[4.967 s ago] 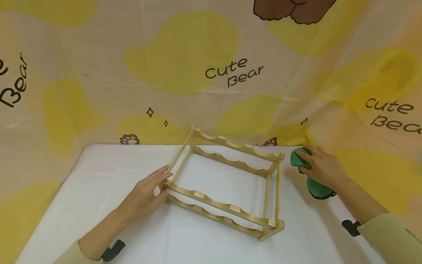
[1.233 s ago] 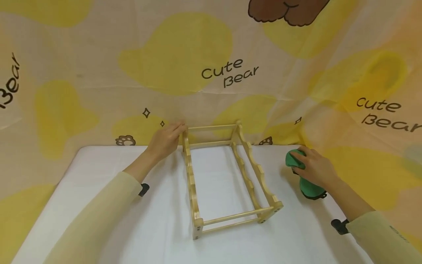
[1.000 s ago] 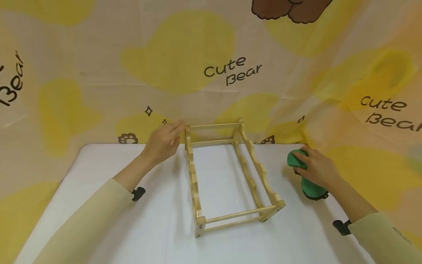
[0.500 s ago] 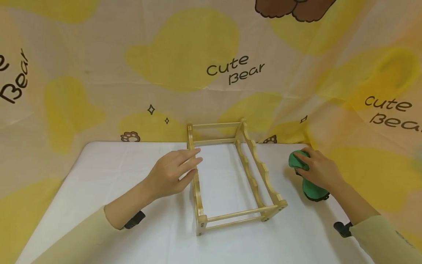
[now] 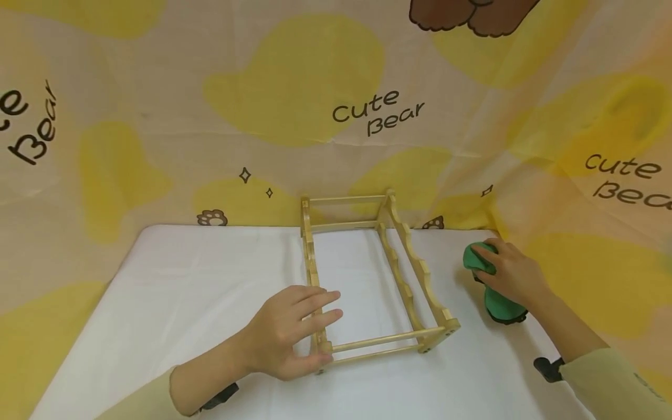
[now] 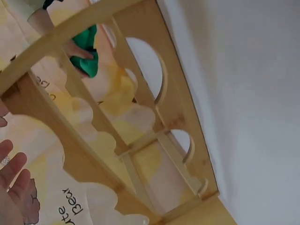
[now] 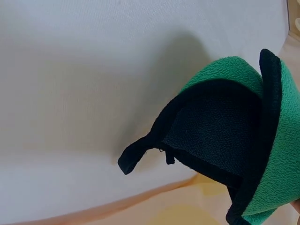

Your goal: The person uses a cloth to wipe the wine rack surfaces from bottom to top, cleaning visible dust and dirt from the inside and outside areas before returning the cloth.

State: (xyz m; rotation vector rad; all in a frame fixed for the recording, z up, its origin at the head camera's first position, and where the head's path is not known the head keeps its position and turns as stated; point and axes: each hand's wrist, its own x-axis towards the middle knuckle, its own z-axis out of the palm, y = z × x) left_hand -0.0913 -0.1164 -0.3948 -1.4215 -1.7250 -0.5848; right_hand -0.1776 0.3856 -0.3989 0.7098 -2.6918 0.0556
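Observation:
A light wooden wine rack (image 5: 417, 265) with scalloped rails stands on the white table, its long sides running away from me. My left hand (image 5: 286, 332) is at the rack's near left corner with fingers spread and nothing in its grasp. Whether the thumb touches the corner post I cannot tell. The left wrist view shows those fingers (image 6: 18, 164) apart, beside a wavy rail (image 6: 89, 154). Right of the rack, my right hand (image 5: 517, 271) grips a green terry cloth (image 5: 503, 304) with black trim. In the right wrist view the cloth (image 7: 220, 75) hangs folded, showing its dark underside and a small loop.
The white table (image 5: 173, 291) extends left of the rack and in front of it. A yellow patterned sheet (image 5: 294, 87) rises behind the table's far edge, close to the rack's far end, and along the right side.
The rack was turned from lying crosswise to pointing away from me. Since then my left hand has left the far left corner and come back toward the near one. The right hand keeps its cloth.

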